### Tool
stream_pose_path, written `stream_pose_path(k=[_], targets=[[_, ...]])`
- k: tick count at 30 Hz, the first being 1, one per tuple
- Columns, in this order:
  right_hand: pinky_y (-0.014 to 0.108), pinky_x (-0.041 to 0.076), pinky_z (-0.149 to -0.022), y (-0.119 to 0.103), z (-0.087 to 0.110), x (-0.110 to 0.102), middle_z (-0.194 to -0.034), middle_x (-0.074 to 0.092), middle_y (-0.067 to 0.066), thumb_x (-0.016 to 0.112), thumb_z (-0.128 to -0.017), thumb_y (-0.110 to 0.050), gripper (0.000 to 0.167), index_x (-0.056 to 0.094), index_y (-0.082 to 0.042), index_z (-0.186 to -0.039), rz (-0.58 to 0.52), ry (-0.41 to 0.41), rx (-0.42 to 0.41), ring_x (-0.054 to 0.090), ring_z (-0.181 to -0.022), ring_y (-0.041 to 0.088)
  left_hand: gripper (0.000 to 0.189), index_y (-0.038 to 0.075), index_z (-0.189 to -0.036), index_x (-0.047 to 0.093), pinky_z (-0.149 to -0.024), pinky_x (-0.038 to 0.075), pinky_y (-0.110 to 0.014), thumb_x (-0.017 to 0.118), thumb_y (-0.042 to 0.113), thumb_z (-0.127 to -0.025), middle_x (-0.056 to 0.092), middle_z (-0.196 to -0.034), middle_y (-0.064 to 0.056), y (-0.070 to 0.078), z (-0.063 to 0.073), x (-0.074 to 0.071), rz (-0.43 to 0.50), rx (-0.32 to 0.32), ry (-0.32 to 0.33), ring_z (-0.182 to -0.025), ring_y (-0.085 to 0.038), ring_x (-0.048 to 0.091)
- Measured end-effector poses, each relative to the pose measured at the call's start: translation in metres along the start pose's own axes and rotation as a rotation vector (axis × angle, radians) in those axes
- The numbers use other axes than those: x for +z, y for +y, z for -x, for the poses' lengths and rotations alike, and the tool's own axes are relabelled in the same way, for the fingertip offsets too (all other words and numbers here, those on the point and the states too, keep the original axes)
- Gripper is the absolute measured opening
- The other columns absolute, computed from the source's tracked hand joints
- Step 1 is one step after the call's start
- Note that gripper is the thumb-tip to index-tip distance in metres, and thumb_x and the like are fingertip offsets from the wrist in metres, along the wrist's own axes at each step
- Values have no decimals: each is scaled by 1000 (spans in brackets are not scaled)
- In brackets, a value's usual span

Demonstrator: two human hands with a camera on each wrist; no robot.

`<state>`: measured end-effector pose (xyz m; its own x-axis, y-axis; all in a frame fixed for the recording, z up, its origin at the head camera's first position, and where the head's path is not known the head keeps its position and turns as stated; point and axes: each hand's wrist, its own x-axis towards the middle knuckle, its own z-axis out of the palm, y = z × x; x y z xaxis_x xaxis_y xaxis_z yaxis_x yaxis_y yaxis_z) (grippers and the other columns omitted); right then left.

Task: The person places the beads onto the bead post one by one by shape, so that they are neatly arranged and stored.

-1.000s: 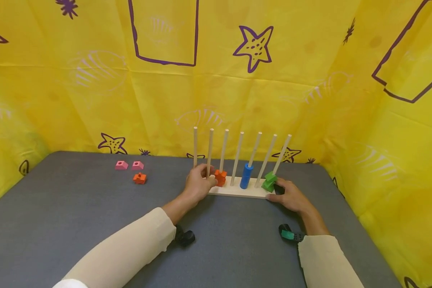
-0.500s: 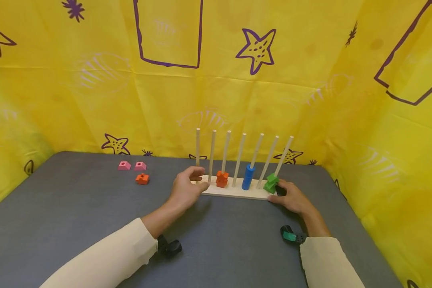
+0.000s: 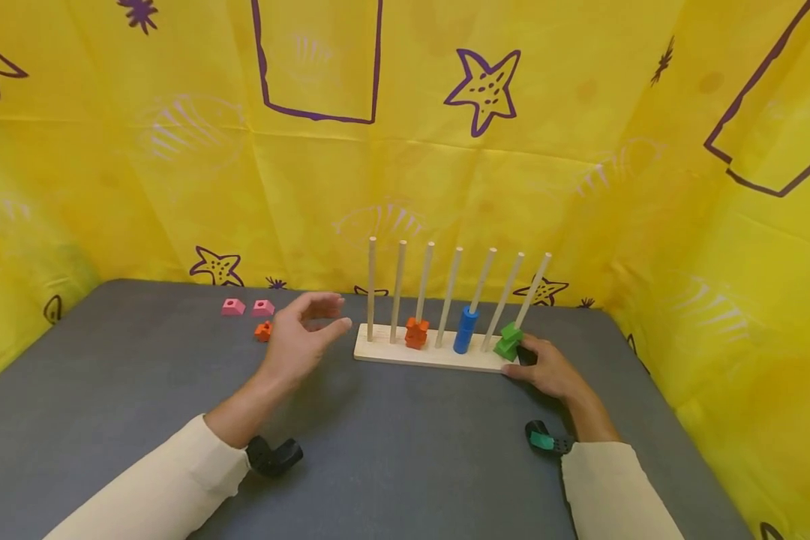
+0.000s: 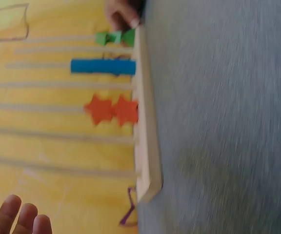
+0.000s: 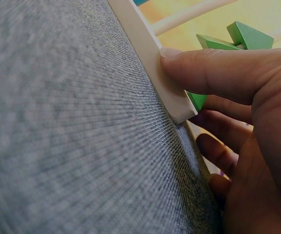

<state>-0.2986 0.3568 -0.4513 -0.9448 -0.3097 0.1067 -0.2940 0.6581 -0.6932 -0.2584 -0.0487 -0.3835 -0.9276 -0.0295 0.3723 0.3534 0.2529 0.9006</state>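
Note:
A wooden peg board (image 3: 385, 350) with several upright dowels stands on the table. Orange star-shaped blocks (image 3: 416, 334), blue cylinders (image 3: 465, 331) and green blocks (image 3: 509, 343) are threaded on three dowels. At the board's right end my right hand (image 3: 550, 371) grips the base; its thumb (image 5: 204, 73) presses the front edge, and the other fingers curl behind. My left hand (image 3: 295, 339) is in the air left of the board, fingers spread from the thumb, holding nothing. Just beyond it lies a loose orange block (image 3: 262, 331), partly covered by that hand.
Two pink blocks (image 3: 232, 307) with holes lie at the back left of the grey table (image 3: 405, 450). A yellow printed cloth (image 3: 405, 172) hangs behind and along the right side. A black wrist device (image 3: 274, 456) is on each arm.
My left hand has let go of the area by the left dowels and moved left, toward the loose orange block. My right hand has stayed at the board's right end.

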Motion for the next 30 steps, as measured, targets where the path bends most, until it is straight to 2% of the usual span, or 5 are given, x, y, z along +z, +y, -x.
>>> stream_pose_path(k=[7, 14, 19, 24, 30], targets=[[62, 19, -107, -1, 0, 0, -140, 46, 23, 77, -84, -20, 61, 53, 1, -136, 1, -12, 16, 34, -132, 42, 35, -2, -117, 62, -87, 45, -25, 74, 10, -87, 65, -114, -17, -11, -6, -38, -13, 26, 100, -102, -20, 60], [62, 18, -107, 0, -1, 2, -139, 46, 23, 77, -84, -20, 61, 52, 1, -136, 5, -13, 10, 34, -132, 42, 37, -3, -120, 60, -92, 41, -24, 73, 8, -87, 67, -114, -8, -28, -10, -67, 83, -16, 198, -105, -14, 58], [61, 18, -107, 1, -2, 2, -140, 46, 24, 77, -84, -19, 61, 52, 1, -136, 2, -13, 5, 34, -132, 42, 36, -5, -118, 61, -91, 37, -21, 73, 8, -87, 69, -107, -2, -46, -10, -75, 96, -73, 268, -100, -12, 61], [64, 18, -105, 0, -1, 0, -141, 44, 24, 76, -85, -24, 62, 52, 1, -137, 9, -18, 17, 33, -132, 44, 32, -10, -117, 59, -77, 50, -17, 69, 0, -88, 68, -103, -2, -64, -11, -79, 168, -147, 303, -96, -14, 62], [63, 20, -105, 1, 0, 1, -140, 45, 25, 76, -85, -22, 60, 53, 2, -135, 17, -4, 10, 34, -131, 44, 31, -4, -125, 57, -81, 47, -16, 59, 0, -94, 62, -118, -13, -80, -11, -88, 14, -244, 275, -105, -18, 56]])
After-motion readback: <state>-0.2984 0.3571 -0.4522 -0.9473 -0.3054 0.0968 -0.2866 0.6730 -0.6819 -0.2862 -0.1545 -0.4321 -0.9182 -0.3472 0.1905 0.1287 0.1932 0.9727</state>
